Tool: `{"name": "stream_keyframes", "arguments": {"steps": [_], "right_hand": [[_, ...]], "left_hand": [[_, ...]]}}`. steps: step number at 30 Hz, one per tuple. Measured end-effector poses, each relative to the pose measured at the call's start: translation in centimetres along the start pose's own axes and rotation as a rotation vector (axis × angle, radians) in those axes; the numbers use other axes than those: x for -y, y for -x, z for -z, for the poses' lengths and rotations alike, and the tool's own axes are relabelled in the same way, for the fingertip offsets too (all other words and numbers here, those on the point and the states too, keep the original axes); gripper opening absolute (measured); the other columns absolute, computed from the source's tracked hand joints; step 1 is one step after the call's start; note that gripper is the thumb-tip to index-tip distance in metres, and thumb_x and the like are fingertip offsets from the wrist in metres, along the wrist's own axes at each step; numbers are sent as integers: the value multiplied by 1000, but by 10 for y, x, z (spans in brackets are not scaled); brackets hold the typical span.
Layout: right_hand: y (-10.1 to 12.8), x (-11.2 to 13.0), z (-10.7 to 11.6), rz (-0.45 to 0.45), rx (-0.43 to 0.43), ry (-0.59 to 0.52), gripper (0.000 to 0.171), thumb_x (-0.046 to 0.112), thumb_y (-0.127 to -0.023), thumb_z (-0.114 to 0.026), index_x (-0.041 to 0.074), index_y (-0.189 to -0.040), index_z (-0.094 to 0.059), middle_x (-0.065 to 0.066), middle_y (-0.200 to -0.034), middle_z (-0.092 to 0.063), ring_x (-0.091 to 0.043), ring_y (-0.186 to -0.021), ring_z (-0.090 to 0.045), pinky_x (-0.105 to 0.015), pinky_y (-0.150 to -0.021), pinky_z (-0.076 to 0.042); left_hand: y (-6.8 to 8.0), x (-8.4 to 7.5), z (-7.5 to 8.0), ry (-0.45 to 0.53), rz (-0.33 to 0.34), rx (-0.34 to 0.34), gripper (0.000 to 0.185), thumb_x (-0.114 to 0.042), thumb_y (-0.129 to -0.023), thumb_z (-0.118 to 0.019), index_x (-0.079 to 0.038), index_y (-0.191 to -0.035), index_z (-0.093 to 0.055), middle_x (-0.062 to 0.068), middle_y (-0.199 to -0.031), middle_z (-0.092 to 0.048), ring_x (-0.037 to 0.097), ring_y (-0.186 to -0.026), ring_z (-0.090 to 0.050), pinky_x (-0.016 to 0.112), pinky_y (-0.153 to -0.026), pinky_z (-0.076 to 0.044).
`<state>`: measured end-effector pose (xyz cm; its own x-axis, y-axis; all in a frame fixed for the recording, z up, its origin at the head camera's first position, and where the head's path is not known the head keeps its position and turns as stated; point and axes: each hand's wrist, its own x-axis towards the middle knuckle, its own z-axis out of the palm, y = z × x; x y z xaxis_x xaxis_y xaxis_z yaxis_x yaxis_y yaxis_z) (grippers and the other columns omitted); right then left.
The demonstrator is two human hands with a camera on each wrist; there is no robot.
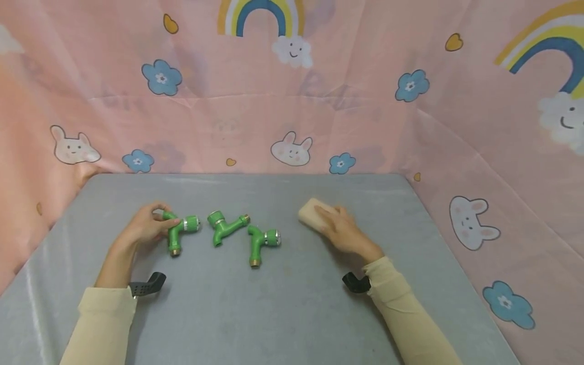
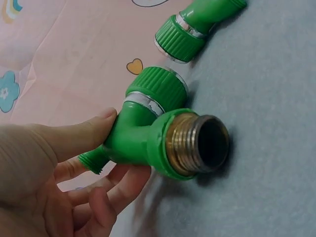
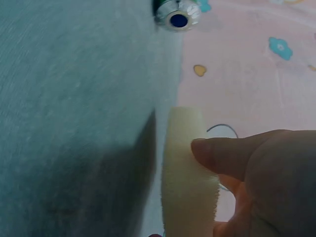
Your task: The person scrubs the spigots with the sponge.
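My left hand [image 1: 148, 224] pinches a green plastic tap [image 1: 175, 236] between thumb and fingers at the left of the table. In the left wrist view, the threaded brass inlet of this tap [image 2: 133, 133] faces the camera, with its ribbed knob behind. My right hand [image 1: 342, 229] grips a pale beige sponge [image 1: 312, 214] on the right side. The right wrist view shows the thumb pressed on the sponge [image 3: 187, 173], its edge rough. Between the hands lie two more green taps, one angled with its spout forward [image 1: 223, 229] and one nearer me [image 1: 256, 248].
All this is on a grey-covered table [image 1: 292, 314]. Behind it and along the sides hangs a pink curtain [image 1: 205, 121] with rainbows, bunnies and flowers. A black wrist mount [image 1: 148, 285] juts from the left sleeve, another [image 1: 356, 283] from the right.
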<state>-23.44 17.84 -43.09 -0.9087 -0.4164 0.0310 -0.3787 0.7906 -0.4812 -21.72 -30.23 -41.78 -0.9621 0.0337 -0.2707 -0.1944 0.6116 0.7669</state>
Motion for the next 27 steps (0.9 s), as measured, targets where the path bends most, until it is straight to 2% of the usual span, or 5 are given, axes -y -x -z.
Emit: {"name": "stream_keyframes", "arguments": {"steps": [8,13,20,23,27], "right_hand": [[1,-5,-2,0,94,78,57,14,-103,-54,7,-157,-35,-37,-143,-40,-51,-127,-43,-68,-104,-38],[2,-6,-1,-31,130,82,66,18,-101,-61,10,-159,-31,-33,-143,-42,-43,-112,-48,-58,-91,-47],[2,-9,-1,-72,90,72,69,31,-101,-60,8,-159,-31,-31,-153,-39,-50,-133,-42,-65,-100,-45],[1,-8,-1,-89,4,76,70,37,-101,-59,7,-158,-32,-30,-157,-35,-51,-144,-33,-71,-107,-40],[-2,-5,0,-78,-125,53,75,45,-99,-61,16,-161,-28,-26,-164,-21,-49,-150,-21,-74,-112,-31]], "left_hand": [[-2,5,2,-75,5,-23,48,-24,-100,-64,12,-127,-49,42,-132,-52,26,-88,-71,34,-73,-59],[-2,10,3,-160,7,-43,55,-30,-101,-63,14,-131,-51,46,-140,-42,57,-125,-49,60,-99,-50],[-1,15,0,-211,22,-59,59,-32,-100,-62,11,-138,-48,45,-141,-42,61,-128,-43,68,-104,-42],[1,9,-5,-228,11,-147,63,-36,-102,-57,8,-144,-43,43,-145,-39,61,-131,-40,71,-104,-40],[4,-11,-22,-207,-113,-380,62,-36,-103,-56,1,-150,-40,38,-152,-34,59,-138,-31,73,-109,-30]]}}
